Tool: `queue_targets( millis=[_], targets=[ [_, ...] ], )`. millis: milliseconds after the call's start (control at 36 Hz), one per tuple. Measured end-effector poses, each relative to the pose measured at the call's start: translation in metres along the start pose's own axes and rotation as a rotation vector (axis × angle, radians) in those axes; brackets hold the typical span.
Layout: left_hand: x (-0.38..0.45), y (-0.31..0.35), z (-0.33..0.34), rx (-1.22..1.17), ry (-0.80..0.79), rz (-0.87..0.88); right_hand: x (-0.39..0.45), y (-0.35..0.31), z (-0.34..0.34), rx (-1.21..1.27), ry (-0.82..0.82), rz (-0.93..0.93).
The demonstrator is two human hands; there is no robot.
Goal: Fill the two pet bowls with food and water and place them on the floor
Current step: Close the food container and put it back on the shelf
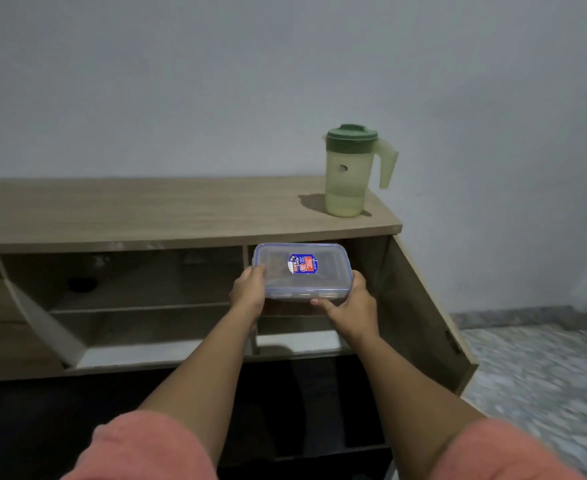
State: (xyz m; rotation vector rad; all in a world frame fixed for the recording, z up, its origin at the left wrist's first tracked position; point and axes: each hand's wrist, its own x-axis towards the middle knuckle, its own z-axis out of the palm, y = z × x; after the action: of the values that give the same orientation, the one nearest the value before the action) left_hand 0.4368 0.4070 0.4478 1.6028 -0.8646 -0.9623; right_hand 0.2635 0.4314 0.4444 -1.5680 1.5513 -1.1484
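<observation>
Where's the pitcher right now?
Head view: the green-lidded pitcher stands upright at the cabinet top's right end, against the wall.

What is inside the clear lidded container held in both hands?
Through the container, gripped by the left hand and right hand, something brownish shows dimly. The lid's label and blur hide what it is.
</observation>
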Motion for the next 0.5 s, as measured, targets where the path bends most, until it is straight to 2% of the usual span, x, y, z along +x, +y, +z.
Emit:
queue_targets(
  millis=[333, 500],
  targets=[
    [0.053, -0.084, 0.045, -0.215, -0.023, 0.171, 0.035, 0.105, 0.043, 0.075, 0.129, -0.2],
    [0.07, -0.1, 0.053, -0.213, -0.088, 0.155, 0.053, 0.132, 0.054, 0.089, 0.157, -0.218]
  ],
)
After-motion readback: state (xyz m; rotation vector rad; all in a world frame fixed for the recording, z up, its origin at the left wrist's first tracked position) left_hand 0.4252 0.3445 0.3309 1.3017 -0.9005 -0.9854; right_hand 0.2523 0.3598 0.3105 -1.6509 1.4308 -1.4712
